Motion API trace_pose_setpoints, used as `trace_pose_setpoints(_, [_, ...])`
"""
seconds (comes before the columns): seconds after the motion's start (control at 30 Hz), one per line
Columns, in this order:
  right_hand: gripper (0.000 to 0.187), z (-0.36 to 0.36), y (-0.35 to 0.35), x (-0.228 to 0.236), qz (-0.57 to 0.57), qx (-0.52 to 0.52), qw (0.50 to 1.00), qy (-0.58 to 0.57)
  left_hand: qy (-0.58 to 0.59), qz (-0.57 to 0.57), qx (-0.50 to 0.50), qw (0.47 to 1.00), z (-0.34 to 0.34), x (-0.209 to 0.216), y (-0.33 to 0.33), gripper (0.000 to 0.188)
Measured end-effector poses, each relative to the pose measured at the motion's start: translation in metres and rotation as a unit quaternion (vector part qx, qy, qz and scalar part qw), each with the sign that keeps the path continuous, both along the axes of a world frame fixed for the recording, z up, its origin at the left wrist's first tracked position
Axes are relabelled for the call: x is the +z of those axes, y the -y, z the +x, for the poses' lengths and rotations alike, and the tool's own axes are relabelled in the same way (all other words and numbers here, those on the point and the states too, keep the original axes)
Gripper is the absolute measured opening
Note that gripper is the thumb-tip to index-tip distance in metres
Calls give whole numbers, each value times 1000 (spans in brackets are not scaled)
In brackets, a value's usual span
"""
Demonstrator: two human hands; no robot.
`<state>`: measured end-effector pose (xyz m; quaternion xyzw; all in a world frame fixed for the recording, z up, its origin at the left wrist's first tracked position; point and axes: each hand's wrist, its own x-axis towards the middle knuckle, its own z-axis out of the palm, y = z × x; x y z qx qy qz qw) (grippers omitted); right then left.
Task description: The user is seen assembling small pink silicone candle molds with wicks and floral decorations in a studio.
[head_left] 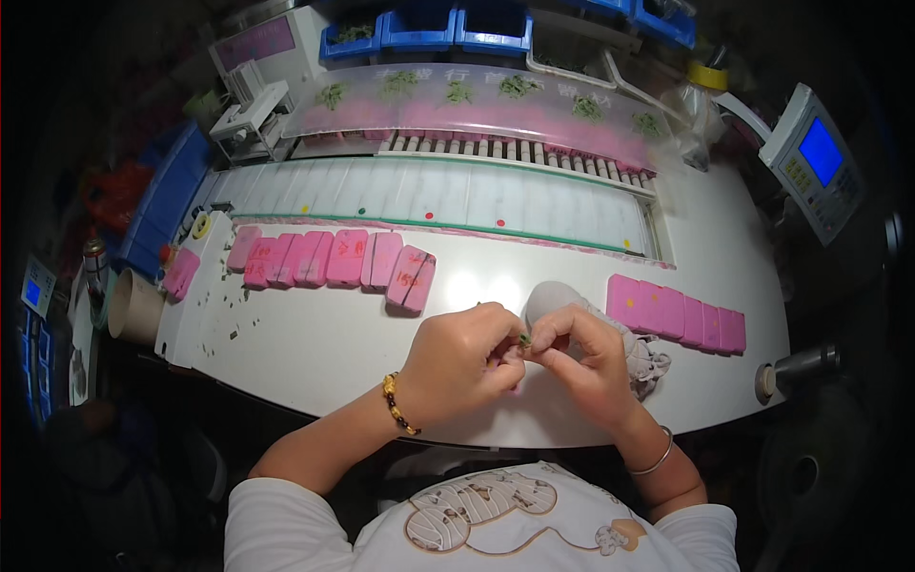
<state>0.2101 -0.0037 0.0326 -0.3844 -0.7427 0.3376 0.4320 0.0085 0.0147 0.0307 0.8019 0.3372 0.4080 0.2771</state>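
My left hand (467,357) and my right hand (589,360) meet above the front of the white table. Between their pinched fingertips shows a small dark green piece (525,340), too small for me to name; the fingers hide most of it. Both hands are closed, with the thumbs and forefingers pressed together. A grey rounded cloth-like thing (551,298) lies just behind my right hand, and a crumpled pale bundle (650,362) sits beside that wrist. Farther back on the left is a row of pink blocks (348,257), some with dark lines across them.
More pink blocks (673,313) line up at the right. A long white-tiled strip (429,194) with a green edge crosses behind, below a roller track (515,153). Blue bins (494,30) stand at the back; a screen device (818,157) rises at the right.
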Motion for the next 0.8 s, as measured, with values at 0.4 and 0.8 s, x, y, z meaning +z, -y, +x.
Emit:
trace_pose_setpoints(0.4, [11, 0, -3, 3, -288, 38, 915, -281, 21, -13, 72, 997, -5, 23, -29, 8])
trace_pose_setpoints(0.8, [22, -4, -5, 9, 150, -82, 980, 103, 166, -380, -55, 908, 7, 118, -256, 23])
